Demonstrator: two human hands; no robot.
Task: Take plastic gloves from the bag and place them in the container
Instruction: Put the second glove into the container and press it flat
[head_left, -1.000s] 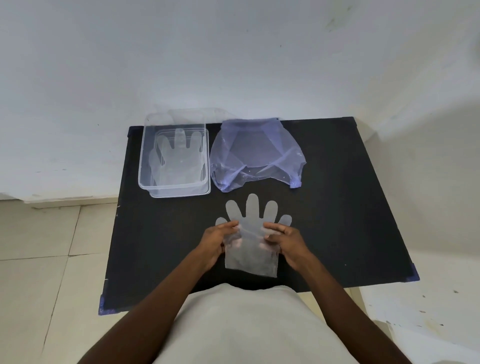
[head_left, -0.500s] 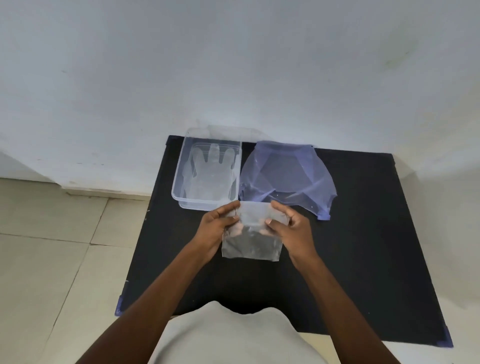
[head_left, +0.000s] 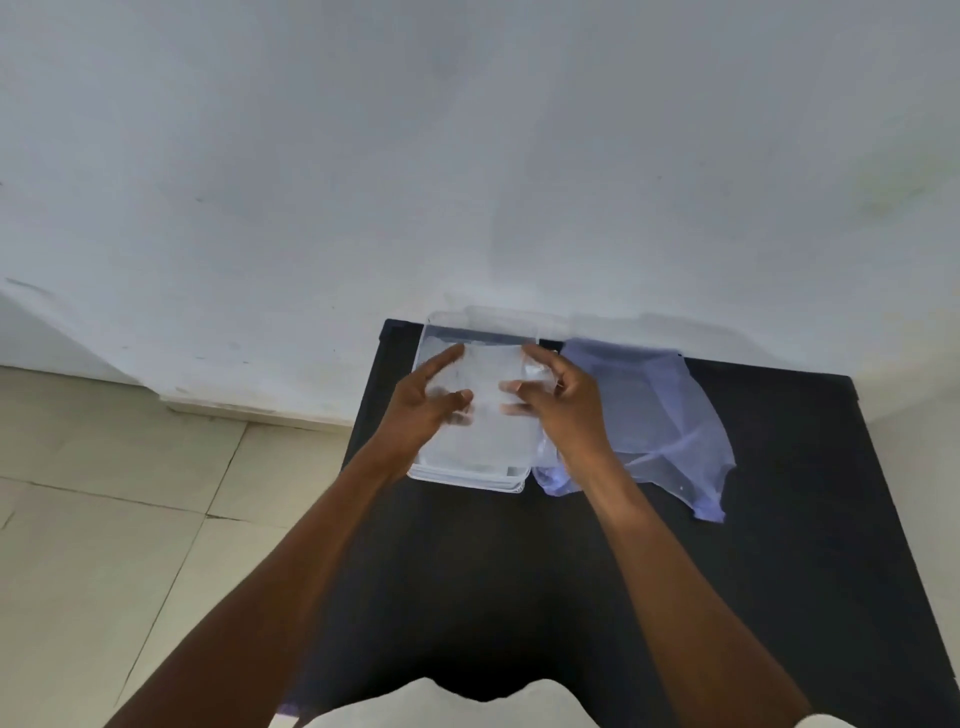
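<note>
Glove (head_left: 480, 410) between spread hands over container (head_left: 467, 475).

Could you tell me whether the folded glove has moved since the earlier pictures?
Yes. The folded glove went from the table's middle to over the clear container.

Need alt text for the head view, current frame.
Both hands, left and right, hover over a clear container at the back of a black table, fingers spread around a folded plastic glove. A bluish bag lies to its right, against a white wall.
</note>
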